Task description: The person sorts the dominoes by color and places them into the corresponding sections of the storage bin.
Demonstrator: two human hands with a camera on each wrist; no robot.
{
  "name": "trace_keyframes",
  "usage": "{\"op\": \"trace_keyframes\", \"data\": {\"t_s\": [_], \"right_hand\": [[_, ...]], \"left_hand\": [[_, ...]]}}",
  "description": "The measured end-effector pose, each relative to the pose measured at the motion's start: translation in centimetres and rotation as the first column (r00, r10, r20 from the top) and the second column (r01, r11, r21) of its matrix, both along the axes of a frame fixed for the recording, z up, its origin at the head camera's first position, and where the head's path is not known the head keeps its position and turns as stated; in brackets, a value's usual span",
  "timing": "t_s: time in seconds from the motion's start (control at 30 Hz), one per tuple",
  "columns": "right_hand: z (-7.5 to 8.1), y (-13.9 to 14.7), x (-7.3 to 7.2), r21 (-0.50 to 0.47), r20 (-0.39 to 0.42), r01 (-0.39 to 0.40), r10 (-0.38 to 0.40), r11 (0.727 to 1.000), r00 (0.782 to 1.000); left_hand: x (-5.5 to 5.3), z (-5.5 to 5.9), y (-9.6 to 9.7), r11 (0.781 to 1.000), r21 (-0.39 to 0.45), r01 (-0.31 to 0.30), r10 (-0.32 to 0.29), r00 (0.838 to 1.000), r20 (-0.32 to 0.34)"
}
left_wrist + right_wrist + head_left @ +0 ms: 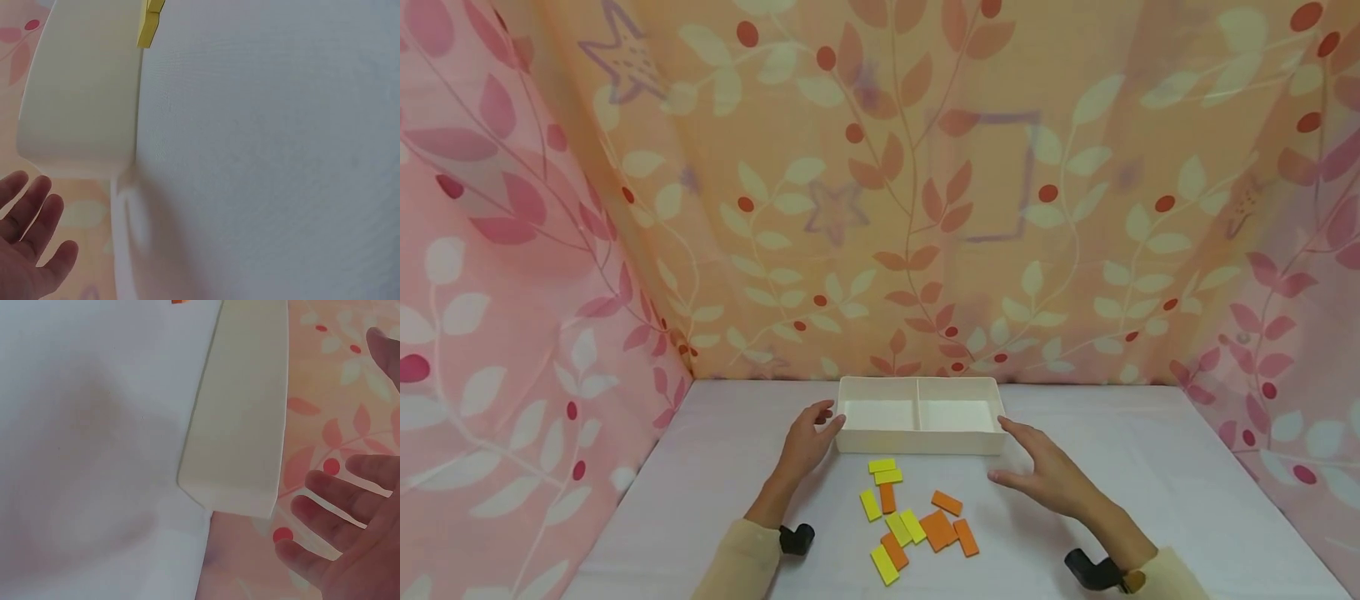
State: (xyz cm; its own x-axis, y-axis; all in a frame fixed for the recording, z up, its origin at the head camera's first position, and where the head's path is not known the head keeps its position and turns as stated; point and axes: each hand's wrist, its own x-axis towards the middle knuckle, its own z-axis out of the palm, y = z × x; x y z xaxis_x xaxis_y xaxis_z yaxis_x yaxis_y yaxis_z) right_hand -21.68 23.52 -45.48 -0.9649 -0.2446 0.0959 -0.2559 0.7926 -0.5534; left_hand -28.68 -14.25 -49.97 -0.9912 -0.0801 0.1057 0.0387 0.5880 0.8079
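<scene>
A white two-compartment box (919, 443) stands at the back of the table, with nothing visible in either compartment. At its left end is my left hand (805, 440), fingers loosely bent and holding nothing. The left wrist view shows those fingers (39, 209) close to the box's end (81, 94). My right hand (1051, 473) is beside the right end, thumb and fingers spread. In the right wrist view the hand (356, 531) holds nothing near the box (240, 412). Whether any fingertip touches the box I cannot tell.
Several yellow tiles (883, 564) and orange tiles (966, 538) lie scattered before the box, some touching or overlapping. A larger orange square (937, 530) is among them. White cloth (700, 483) covers the table; patterned curtains (910, 208) enclose the back and sides.
</scene>
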Motion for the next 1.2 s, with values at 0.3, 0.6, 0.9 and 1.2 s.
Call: {"op": "trace_keyframes", "data": {"t_s": [0.3,0.6,0.9,1.2], "right_hand": [[-0.4,-1.5,0.8,-0.005,-0.011,-0.02,0.02,1.0,1.0],[-1.1,-2.9,1.8,0.007,0.067,-0.148,0.147,0.989,0.987],[-1.4,-3.7,2.2,0.056,0.144,-0.315,0.305,0.947,0.941],[-2.3,-4.3,2.5,0.099,0.168,-0.43,0.411,0.897,0.896]], "left_hand": [[-0.1,0.1,0.0,0.995,0.069,-0.069,0.078,0.989,-0.127],[-0.3,0.1,0.3,0.989,0.113,-0.09,0.1,0.992,-0.083],[-0.3,0.1,0.4,0.987,0.133,-0.094,0.105,0.991,-0.084],[-0.4,-0.2,0.4,0.987,0.13,-0.099,0.109,0.991,-0.077]]}}
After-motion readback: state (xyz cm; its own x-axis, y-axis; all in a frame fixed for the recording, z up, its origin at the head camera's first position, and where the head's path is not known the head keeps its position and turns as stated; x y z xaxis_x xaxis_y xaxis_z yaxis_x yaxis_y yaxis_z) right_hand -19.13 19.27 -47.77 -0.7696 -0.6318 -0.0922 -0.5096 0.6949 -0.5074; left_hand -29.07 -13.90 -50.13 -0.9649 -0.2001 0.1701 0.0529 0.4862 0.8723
